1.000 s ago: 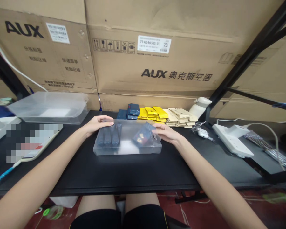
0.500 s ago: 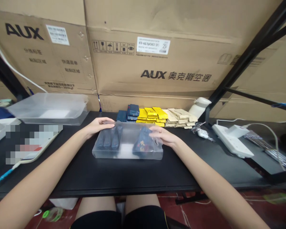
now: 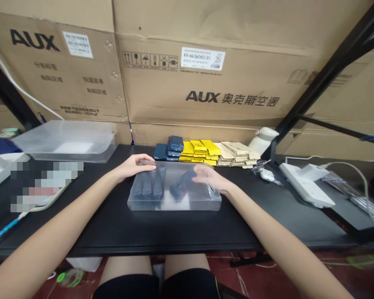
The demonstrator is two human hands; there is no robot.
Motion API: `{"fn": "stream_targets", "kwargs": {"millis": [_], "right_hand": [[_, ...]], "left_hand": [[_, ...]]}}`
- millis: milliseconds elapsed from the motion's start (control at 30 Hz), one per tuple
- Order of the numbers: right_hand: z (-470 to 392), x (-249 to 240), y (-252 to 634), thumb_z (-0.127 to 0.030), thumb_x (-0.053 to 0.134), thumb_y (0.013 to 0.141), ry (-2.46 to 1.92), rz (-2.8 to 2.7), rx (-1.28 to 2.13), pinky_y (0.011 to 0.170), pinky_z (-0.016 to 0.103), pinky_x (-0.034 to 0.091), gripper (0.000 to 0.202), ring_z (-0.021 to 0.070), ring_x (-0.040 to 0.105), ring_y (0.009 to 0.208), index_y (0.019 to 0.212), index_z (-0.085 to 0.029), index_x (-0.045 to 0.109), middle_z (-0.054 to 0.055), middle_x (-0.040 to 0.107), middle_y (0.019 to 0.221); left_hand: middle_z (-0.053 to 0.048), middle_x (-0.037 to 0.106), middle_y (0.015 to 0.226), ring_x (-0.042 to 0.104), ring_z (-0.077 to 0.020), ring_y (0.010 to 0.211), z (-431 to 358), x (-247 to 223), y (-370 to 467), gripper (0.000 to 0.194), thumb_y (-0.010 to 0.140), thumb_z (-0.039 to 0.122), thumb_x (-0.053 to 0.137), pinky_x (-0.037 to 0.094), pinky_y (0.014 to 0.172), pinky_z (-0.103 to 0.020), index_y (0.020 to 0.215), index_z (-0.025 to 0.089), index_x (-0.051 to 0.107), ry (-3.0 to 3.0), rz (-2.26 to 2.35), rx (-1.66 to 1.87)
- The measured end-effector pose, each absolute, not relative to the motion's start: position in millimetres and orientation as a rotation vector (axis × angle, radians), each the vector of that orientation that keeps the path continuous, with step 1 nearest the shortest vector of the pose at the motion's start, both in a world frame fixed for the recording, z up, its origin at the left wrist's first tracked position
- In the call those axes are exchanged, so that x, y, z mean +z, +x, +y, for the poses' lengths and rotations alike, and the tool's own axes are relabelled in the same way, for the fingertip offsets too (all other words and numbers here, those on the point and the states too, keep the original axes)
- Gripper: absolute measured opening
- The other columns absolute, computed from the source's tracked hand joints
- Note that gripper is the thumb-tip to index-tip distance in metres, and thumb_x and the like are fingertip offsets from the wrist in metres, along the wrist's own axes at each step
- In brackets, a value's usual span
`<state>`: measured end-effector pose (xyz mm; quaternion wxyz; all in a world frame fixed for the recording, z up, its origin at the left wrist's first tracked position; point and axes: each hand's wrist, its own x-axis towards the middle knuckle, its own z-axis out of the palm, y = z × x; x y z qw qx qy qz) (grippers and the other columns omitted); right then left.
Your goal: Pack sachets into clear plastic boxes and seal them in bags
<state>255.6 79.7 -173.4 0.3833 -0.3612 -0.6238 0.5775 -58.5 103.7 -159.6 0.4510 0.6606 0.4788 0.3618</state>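
Observation:
A clear plastic box (image 3: 205, 204) stands near the middle of the black table. Several dark blue packets (image 3: 147, 185) stand side by side in its left part. My left hand (image 3: 134, 167) grips the box's back left corner, with its thumb reaching over the tops of these packets. Inside the right part, my right hand (image 3: 209, 178) pinches another dark blue packet (image 3: 182, 185), which is tilted. Both that hand and its packet are blurred by motion. Behind the box lie stacks of dark blue packets (image 3: 175, 143), yellow packets (image 3: 202, 149) and beige packets (image 3: 237, 153).
Another clear plastic box (image 3: 102, 141) sits at the back left, behind a phone-like device (image 3: 60, 189) with a cable. On the right are a white bottle (image 3: 263, 139), a small white case (image 3: 267, 174) and a power strip (image 3: 305, 189). Large cartons (image 3: 162, 95) line the back.
The packet in my right hand has shifted left and tilted over inside the box. The box sits slightly further right in view. My left hand stays at its back left corner.

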Motion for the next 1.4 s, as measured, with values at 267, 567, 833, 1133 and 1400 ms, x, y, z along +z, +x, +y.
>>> {"fn": "stream_targets", "kwargs": {"millis": [267,567,833,1133,1400], "right_hand": [[78,-173,250,-0.029,0.072,0.075,-0.963,-1.719,1.472,0.083,0.034,0.052,0.022,0.0187,0.068,0.087,0.088,-0.017,0.057,0.007,0.072,0.088],[63,-171,238,-0.043,0.068,0.078,-1.060,-1.897,1.410,0.036,0.018,0.039,0.030,0.0106,0.063,0.050,0.082,-0.017,0.054,-0.002,0.061,0.070],[56,-167,233,-0.029,0.073,0.077,-0.934,-1.737,1.681,0.072,0.030,0.058,0.058,0.0144,0.070,0.083,0.129,-0.021,0.047,0.012,0.059,0.125],[54,-163,238,-0.027,0.072,0.079,-0.841,-1.744,1.788,0.084,0.031,0.056,0.036,0.0176,0.067,0.101,0.111,-0.018,0.058,0.010,0.060,0.125],[55,-159,243,-0.026,0.069,0.082,-0.758,-1.912,1.827,0.095,0.032,0.051,0.045,0.0174,0.061,0.113,0.126,-0.022,0.058,0.009,0.056,0.134]], "left_hand": [[-0.008,0.073,0.093,0.067,-0.0227,0.087,102,-161,-54,0.045,0.062,0.043,0.080,0.049,0.083,-0.036,0.095,0.016,0.068,1.702,1.125,0.863],[-0.007,0.071,0.089,0.066,-0.0210,0.081,92,-160,-40,0.040,0.065,0.041,0.078,0.050,0.078,-0.035,0.093,0.016,0.067,1.737,1.068,0.832],[-0.006,0.070,0.085,0.066,-0.0207,0.081,89,-159,-35,0.037,0.065,0.038,0.078,0.049,0.078,-0.034,0.091,0.015,0.067,1.749,1.029,0.837],[-0.005,0.069,0.086,0.066,-0.0201,0.082,89,-159,-37,0.036,0.067,0.040,0.076,0.049,0.075,-0.032,0.092,0.016,0.067,1.754,1.036,0.819],[-0.008,0.072,0.091,0.067,-0.0237,0.088,98,-167,-39,0.033,0.076,0.047,0.066,0.050,0.085,-0.038,0.090,0.016,0.066,1.835,1.090,1.045]]}}
